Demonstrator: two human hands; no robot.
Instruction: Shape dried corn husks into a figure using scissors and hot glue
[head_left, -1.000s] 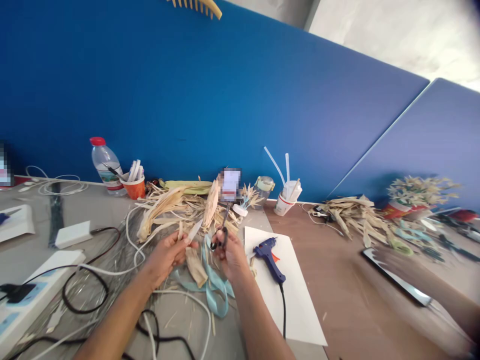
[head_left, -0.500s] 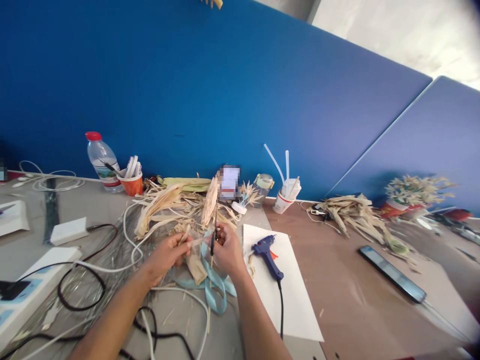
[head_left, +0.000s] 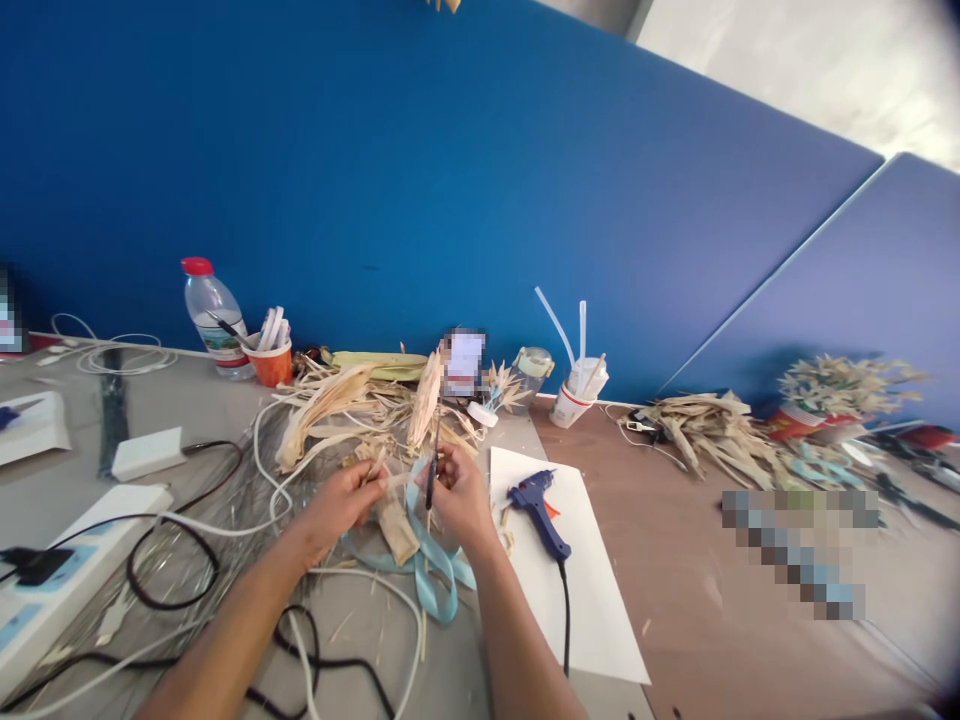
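My left hand (head_left: 351, 497) pinches a small pale strip of corn husk (head_left: 378, 466) between thumb and fingers. Close beside it on the right, my right hand (head_left: 459, 497) is closed around dark-handled scissors (head_left: 432, 478), whose thin blades point up and away from me. Whether the blades touch the strip cannot be made out. Beneath the hands lie a wider tan piece of husk (head_left: 397, 533) and a looped light-blue ribbon (head_left: 435, 590). Just beyond my fingers spreads a heap of dried corn husks (head_left: 322, 405).
Right of my hands, a blue glue gun (head_left: 541, 512) rests on white paper (head_left: 592, 610). Cables and a power strip (head_left: 71, 570) crowd the left. Along the blue partition (head_left: 390, 180) stand a bottle (head_left: 214, 320), an orange cup (head_left: 270, 362) and a white cup (head_left: 571, 402). More husks (head_left: 709, 425) lie right.
The view has shifted slightly, so the desk items appear a little farther right. Both hands keep nearly the same pose and hold the same things. The pale strip between them shows less clearly.
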